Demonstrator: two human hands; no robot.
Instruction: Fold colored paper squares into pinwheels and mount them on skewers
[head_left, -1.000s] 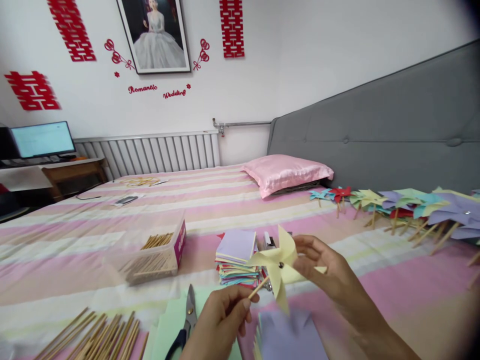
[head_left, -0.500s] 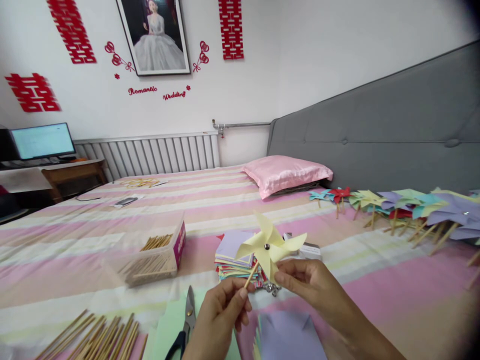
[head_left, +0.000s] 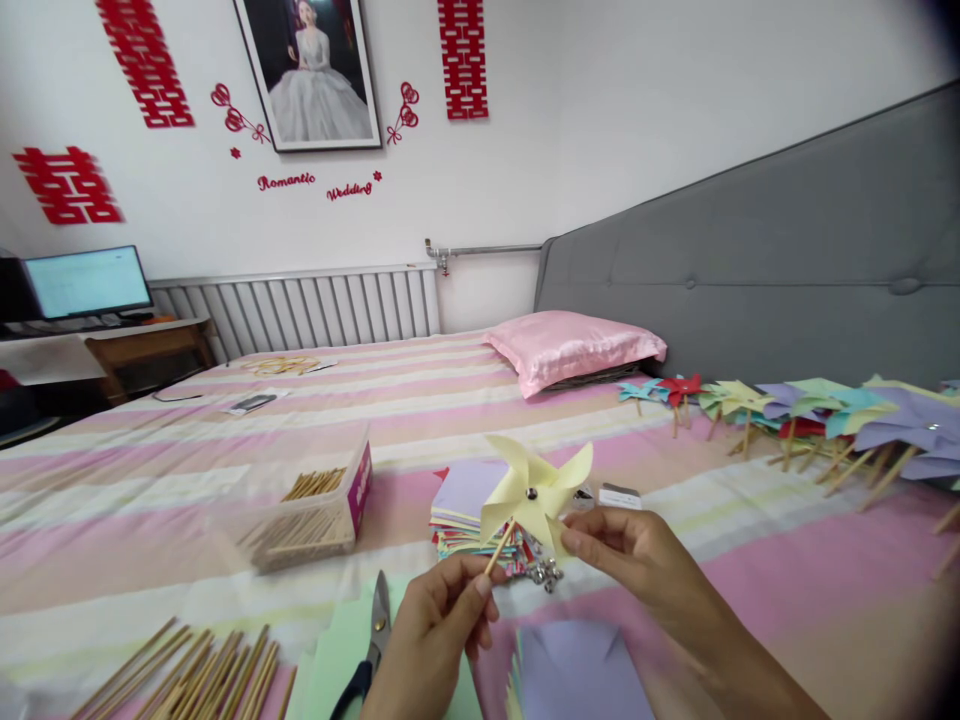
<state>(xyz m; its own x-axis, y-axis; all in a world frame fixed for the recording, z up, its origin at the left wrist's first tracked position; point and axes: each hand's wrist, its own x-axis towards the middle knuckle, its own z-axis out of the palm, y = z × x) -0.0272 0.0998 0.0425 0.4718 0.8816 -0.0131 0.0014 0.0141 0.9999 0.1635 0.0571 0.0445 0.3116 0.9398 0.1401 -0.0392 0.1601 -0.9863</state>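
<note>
The fingers [head_left: 478, 597] of the left hand [head_left: 435, 635] are closed around one wooden stick [head_left: 500, 549], on which one pale yellow paper pinwheel [head_left: 553, 492] is held up to the right of the clear plastic box [head_left: 361, 482]. Four blades [head_left: 508, 463] are counted, with one metal stud [head_left: 532, 494] set at their centre. The fingertips of the right hand [head_left: 628, 555] are drawn narrowly together against the lower right blade; whether it is pinched or only touched cannot be told.

To the right of the box, one stack of coloured paper squares [head_left: 461, 490] is partly covered by the pinwheel, and one cluster of silver-coloured pieces [head_left: 546, 575], too small to be counted, is seen near it. Nearer than the box and to its right, one purple-topped paper stack [head_left: 581, 670] is placed, and one pair of scissors [head_left: 379, 625] is laid on pale green sheets [head_left: 334, 640].

Sticks are kept inside the box, and loose sticks [head_left: 217, 670] are spread on its near side, overlapped beyond exact count. Well to its right, more than five other pinwheels [head_left: 896, 415] are massed by one grey headboard [head_left: 735, 230]. Beyond it, one pink pillow [head_left: 574, 345] is placed to the right.
</note>
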